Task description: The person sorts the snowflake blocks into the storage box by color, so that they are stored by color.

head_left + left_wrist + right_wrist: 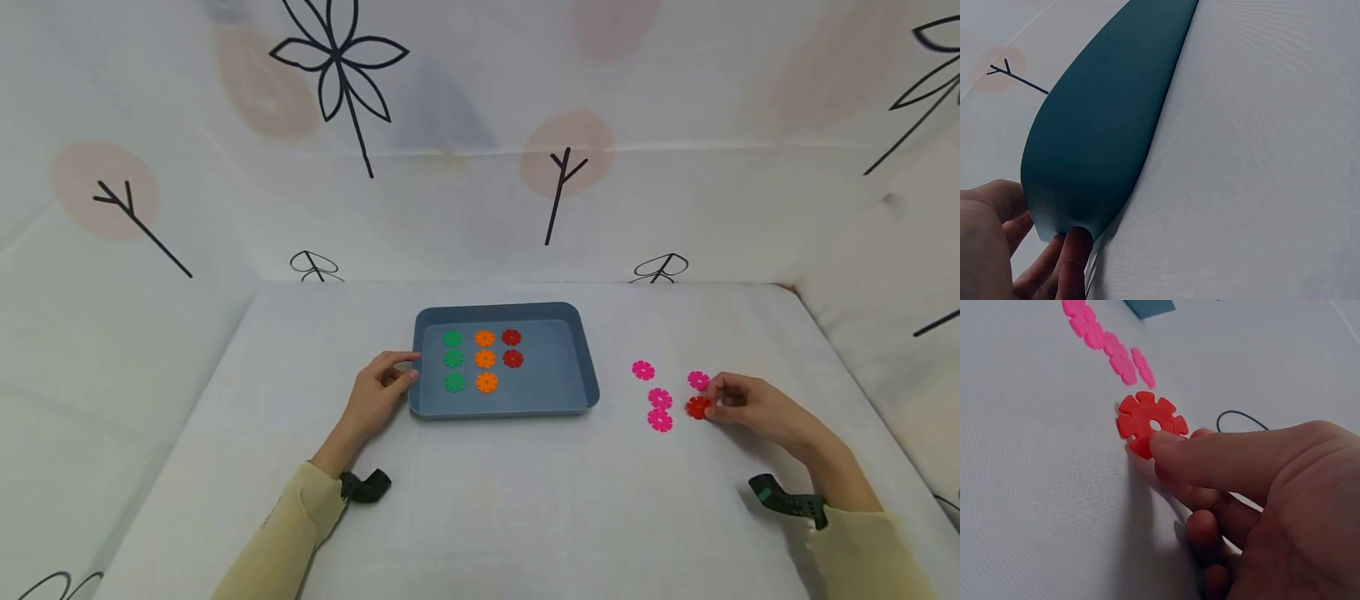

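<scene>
A blue-grey tray (pixel 551 392) lies on the table with green discs (pixel 453 358), orange discs (pixel 485 358) and two red discs (pixel 512 358) in columns. At its left edge my left hand (pixel 378 392) holds the rim with thumb and fingers; the left wrist view shows fingertips against the tray wall (pixel 1097 125). To the right of the tray, my right hand (pixel 765 412) pinches a red notched plastic disc (pixel 1138 419) between thumb and fingers, its centre hole visible. Several pink discs (pixel 660 398) lie beside that hand.
White patterned cloth (pixel 465 208) rises behind the table and at both sides. Table surface (pixel 510 500) extends in front of the tray. Each wrist carries a black strap (pixel 367 486). A dark cable (pixel 947 502) shows at the far right edge.
</scene>
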Demonstrator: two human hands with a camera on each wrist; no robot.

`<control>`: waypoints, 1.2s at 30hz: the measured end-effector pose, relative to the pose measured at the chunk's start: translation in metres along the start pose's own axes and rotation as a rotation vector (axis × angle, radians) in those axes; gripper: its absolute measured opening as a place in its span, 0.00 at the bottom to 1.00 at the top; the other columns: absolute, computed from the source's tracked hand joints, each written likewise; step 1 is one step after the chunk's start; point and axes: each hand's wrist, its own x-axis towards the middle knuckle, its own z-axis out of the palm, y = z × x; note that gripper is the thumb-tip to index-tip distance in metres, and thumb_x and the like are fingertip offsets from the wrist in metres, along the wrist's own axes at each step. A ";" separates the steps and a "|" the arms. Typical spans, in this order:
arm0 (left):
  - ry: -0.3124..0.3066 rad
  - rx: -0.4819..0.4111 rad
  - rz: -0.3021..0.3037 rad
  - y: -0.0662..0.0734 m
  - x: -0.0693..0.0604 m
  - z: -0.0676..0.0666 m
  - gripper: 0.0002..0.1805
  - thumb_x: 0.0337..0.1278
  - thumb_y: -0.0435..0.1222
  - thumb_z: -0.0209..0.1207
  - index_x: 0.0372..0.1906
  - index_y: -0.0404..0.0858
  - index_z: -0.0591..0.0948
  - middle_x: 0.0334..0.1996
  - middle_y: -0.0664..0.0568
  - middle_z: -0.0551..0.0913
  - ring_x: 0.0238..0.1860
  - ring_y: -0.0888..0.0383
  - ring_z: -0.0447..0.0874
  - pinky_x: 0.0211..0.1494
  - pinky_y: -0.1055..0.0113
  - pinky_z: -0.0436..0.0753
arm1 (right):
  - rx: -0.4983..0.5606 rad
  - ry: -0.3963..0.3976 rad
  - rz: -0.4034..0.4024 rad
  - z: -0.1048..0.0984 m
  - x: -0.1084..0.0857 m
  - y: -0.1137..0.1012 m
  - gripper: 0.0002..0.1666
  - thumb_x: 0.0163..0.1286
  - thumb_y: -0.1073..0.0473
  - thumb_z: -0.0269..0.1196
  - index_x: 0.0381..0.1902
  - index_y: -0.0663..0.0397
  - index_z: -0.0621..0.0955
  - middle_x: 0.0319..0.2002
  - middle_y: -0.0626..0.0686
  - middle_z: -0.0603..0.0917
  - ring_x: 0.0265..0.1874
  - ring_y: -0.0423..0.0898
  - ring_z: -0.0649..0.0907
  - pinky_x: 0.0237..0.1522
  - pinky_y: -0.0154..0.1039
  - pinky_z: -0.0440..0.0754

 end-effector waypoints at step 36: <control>-0.006 -0.003 0.010 -0.003 0.001 0.000 0.17 0.69 0.31 0.59 0.59 0.29 0.80 0.51 0.33 0.79 0.39 0.46 0.80 0.38 0.72 0.76 | 0.160 0.034 -0.076 -0.012 0.022 -0.061 0.18 0.74 0.59 0.61 0.56 0.65 0.77 0.46 0.61 0.82 0.42 0.55 0.83 0.40 0.40 0.85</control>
